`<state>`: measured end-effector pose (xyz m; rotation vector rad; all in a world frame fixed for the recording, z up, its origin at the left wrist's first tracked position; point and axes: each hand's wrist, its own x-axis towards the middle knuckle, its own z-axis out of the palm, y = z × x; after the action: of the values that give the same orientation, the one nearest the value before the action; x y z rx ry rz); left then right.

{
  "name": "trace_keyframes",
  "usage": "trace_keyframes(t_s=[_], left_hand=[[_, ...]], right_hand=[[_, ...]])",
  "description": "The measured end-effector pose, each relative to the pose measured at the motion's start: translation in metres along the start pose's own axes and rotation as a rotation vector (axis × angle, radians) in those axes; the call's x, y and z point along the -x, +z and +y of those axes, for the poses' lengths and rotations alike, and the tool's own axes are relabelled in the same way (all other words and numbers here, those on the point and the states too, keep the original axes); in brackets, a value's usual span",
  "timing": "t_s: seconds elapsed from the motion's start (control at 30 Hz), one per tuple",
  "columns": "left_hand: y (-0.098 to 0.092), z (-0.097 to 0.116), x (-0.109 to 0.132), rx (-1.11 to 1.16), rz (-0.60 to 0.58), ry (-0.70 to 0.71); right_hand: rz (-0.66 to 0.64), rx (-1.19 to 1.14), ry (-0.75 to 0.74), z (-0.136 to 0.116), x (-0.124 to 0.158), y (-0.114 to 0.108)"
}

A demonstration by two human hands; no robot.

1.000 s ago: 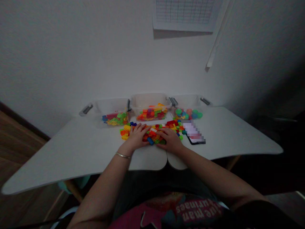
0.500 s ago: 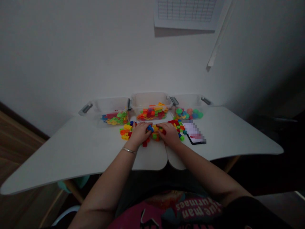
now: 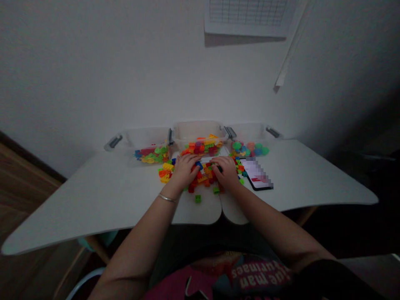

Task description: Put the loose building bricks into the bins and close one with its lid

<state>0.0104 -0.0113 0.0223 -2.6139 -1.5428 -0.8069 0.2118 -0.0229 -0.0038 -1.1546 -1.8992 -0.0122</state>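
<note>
A loose pile of colourful toy building blocks (image 3: 204, 179) lies on the white table. My left hand (image 3: 186, 168) rests on the pile's left part, fingers stretched forward and thumb apart, beside a blue block (image 3: 199, 166). On the right part of the pile lies my right hand (image 3: 225, 168), its fingers extended and thumb out over the blocks. Neither hand visibly grips a block, though the blocks under the palms are hidden. A green block (image 3: 198, 198) sits apart, nearer the table's front edge, and another green block (image 3: 216, 190) is by my right wrist.
Behind the pile stand three clear plastic boxes: the left box (image 3: 146, 135), the middle box (image 3: 200, 130) and the right box (image 3: 248, 132), each holding coloured pieces. A phone (image 3: 258, 175) lies right of the pile. Two white tabletops (image 3: 118, 187) meet at a seam in front.
Blocks between my hands have spread toward the front edge, and the single green block now lies out there. My hands have flattened and moved slightly forward.
</note>
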Motion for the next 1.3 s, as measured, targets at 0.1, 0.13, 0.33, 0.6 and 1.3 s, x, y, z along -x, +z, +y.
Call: trace_keyframes(t_s=[0.1,0.13,0.33,0.6,1.3], left_hand=[[-0.003,-0.007,0.004,-0.032,-0.007,-0.009],[-0.003,-0.009,0.006,-0.041,-0.022,0.005],[-0.005,-0.007,0.028,-0.146,-0.242,0.191],[-0.004,0.004,0.029,-0.209,-0.189,0.217],[0.009,0.002,0.003,-0.166,-0.001,0.012]], right_hand=[[-0.164,0.006,-0.147,-0.011,0.017,-0.01],[-0.222,0.03,-0.187,-0.014,0.022,-0.012],[-0.372,0.172,-0.197,-0.01,0.032,-0.002],[-0.291,0.157,-0.111,0.002,0.019,0.009],[-0.156,0.104,-0.088,-0.005,0.01,0.014]])
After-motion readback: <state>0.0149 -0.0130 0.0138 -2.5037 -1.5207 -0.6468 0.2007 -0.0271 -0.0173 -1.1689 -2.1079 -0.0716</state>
